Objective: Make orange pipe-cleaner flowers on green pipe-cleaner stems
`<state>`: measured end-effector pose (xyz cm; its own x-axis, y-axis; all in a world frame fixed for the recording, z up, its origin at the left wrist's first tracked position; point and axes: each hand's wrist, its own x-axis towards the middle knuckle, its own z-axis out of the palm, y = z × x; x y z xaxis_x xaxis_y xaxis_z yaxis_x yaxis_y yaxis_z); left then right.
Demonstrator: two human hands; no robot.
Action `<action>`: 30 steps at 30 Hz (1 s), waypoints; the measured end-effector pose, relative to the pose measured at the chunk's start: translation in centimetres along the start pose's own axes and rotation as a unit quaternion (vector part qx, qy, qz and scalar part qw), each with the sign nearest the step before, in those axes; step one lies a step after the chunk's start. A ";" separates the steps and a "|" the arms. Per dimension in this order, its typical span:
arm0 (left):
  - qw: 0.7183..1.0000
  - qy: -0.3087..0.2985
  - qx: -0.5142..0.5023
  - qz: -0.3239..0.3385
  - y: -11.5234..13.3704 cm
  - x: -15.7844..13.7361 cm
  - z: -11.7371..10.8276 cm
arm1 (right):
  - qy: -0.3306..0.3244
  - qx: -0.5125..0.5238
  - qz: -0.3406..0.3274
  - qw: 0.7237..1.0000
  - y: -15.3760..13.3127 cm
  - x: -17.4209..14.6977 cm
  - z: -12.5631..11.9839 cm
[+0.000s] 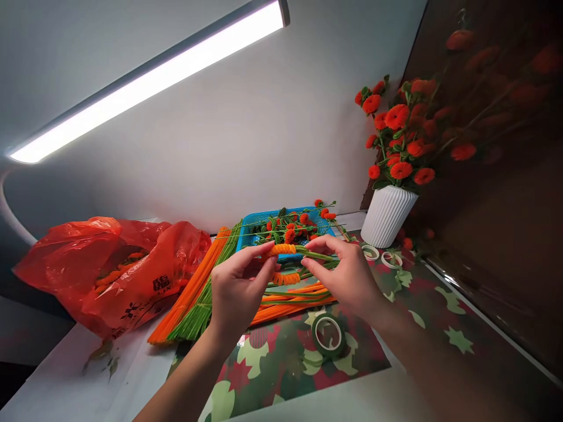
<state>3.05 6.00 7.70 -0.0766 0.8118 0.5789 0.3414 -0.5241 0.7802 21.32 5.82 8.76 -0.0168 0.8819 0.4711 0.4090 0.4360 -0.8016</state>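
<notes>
My left hand [241,282] pinches one end of an orange pipe cleaner coil [285,249] between thumb and fingertips. Green pipe cleaner stems [313,254] run out of the coil's right end, and my right hand [349,271] is closed on them with thumb and index finger. Just beneath, a second orange coil [287,279] shows close to my left thumb; whether it is held or lying loose I cannot tell. Loose orange and green pipe cleaners [294,300] lie on the table under both hands.
Behind my hands stands a blue basket [241,237] of orange flowers. Left of it lie bundled orange and green pipe cleaners [193,293] and a red plastic bag [109,269]. Green tape [315,335] rests in front. A white vase [389,217] holds flowers. A lamp [153,82] hangs above.
</notes>
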 end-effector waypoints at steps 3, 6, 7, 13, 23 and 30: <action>1.000 -0.011 0.005 0.008 0.0 -0.2 0.1 | -0.006 0.053 0.023 0.998 0.2 0.0 0.2; 0.999 -0.017 0.027 0.039 -0.1 -0.3 0.0 | 0.003 0.037 -0.019 0.999 0.4 0.1 -0.1; 0.998 -0.020 0.039 0.054 -0.1 -0.2 -0.1 | 0.009 0.015 -0.044 0.999 0.5 0.2 -0.3; 0.985 -0.043 0.107 0.132 -0.2 0.2 -0.3 | -0.004 -0.065 -0.142 0.988 0.6 0.2 -0.6; 0.988 -0.049 0.092 0.116 0.4 0.2 -0.5 | -0.242 0.311 0.135 0.909 0.6 1.1 -2.2; 0.991 -0.050 0.074 0.103 0.6 0.3 -0.6 | -0.312 0.375 0.118 0.865 0.9 1.1 -2.3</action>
<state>2.68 5.77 8.43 0.1002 0.7172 0.6896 0.4750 -0.6435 0.6002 23.76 6.77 9.45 -0.5990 0.7849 0.1582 -0.2340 0.0173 -0.9721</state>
